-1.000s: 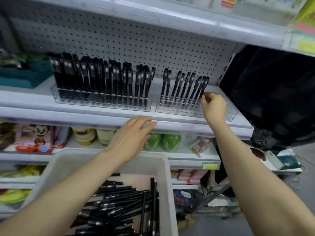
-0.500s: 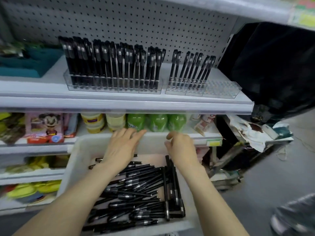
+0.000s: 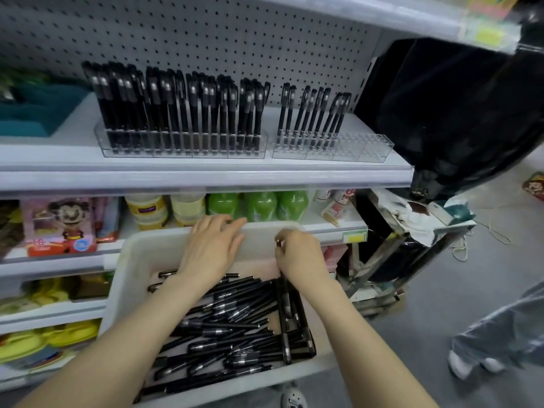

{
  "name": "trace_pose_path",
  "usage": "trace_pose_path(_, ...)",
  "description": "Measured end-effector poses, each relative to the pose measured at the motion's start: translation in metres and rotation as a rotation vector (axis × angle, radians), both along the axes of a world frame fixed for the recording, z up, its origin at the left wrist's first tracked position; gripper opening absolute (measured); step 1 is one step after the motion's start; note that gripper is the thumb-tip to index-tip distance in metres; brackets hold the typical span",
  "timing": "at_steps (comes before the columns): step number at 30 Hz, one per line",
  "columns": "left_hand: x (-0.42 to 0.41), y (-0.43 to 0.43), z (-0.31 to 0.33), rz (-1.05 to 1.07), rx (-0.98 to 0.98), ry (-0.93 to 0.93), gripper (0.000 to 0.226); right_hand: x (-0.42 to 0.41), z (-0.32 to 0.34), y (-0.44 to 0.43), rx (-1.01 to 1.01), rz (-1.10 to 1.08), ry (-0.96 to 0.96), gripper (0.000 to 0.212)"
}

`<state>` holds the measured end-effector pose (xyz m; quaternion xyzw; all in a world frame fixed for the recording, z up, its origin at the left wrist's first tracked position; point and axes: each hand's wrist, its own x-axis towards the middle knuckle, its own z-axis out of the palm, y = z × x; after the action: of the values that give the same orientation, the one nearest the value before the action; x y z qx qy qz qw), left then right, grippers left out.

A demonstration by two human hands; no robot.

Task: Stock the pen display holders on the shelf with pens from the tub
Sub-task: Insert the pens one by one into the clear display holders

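Holding nothing in the left hand (image 3: 212,248), fingers straight and laid over the far rim of the tub (image 3: 132,260). Pinching the upper end of one pen (image 3: 284,293) in the curled fingers of the right hand (image 3: 300,257), near the tub's far right corner, lower end down among the loose pens (image 3: 229,322) heaped across the tub floor. Up on the shelf (image 3: 206,179), near its front edge: left holder (image 3: 182,150) packed with upright pens; just beside it, right holder (image 3: 365,148) with pens standing in its left part.
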<state>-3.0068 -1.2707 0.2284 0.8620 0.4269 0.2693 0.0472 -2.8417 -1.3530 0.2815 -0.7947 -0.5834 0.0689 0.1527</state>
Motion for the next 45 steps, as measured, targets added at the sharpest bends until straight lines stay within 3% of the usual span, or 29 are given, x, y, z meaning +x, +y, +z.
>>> trace_pose_path(2,0.009,-0.010,0.015,-0.053,-0.121,-0.038,0.059,0.010,0.016,0.009,0.135,0.007,0.115,0.025)
trace_pose_path(4,0.024,-0.023,0.029,-0.130,-0.229,-0.025,0.060,0.020,0.032,0.016,0.278,0.008,0.375,0.020)
trace_pose_path(6,0.039,-0.031,0.040,-0.170,-0.320,-0.009,0.052,0.031,0.043,0.024,0.405,-0.034,0.578,0.016)
trace_pose_path(9,0.056,-0.026,0.049,-0.119,-0.319,-0.049,0.028,0.047,0.048,0.031,0.457,-0.054,0.728,0.013)
trace_pose_path(11,0.064,-0.019,0.055,-0.070,-0.266,-0.032,0.023,0.058,0.043,0.033,0.502,-0.015,0.540,0.016)
trace_pose_path(14,0.077,-0.010,0.065,-0.055,-0.175,0.029,0.021,0.072,0.031,0.034,0.610,0.159,-0.080,0.027)
trace_pose_path(17,0.092,0.002,0.081,-0.060,-0.062,0.133,0.022,0.081,0.025,0.036,0.628,0.345,-0.238,0.030)
trace_pose_path(23,0.128,0.024,0.116,-0.135,0.065,0.272,0.033,0.122,0.028,0.049,0.646,0.372,-0.238,0.011)
trace_pose_path(26,0.144,0.040,0.129,-0.119,0.094,0.136,0.050,0.154,0.038,0.058,0.610,0.316,-0.233,0.011)
trace_pose_path(29,0.153,0.061,0.136,-0.094,0.166,0.101,0.050,0.186,0.061,0.069,0.617,0.221,-0.133,0.013)
trace_pose_path(37,0.163,0.090,0.115,-0.028,0.225,0.285,0.057,0.230,0.127,0.117,0.762,-0.031,0.289,0.019)
trace_pose_path(45,0.165,0.088,0.109,-0.003,0.255,0.297,0.065,0.224,0.130,0.159,0.732,-0.062,0.323,0.020)
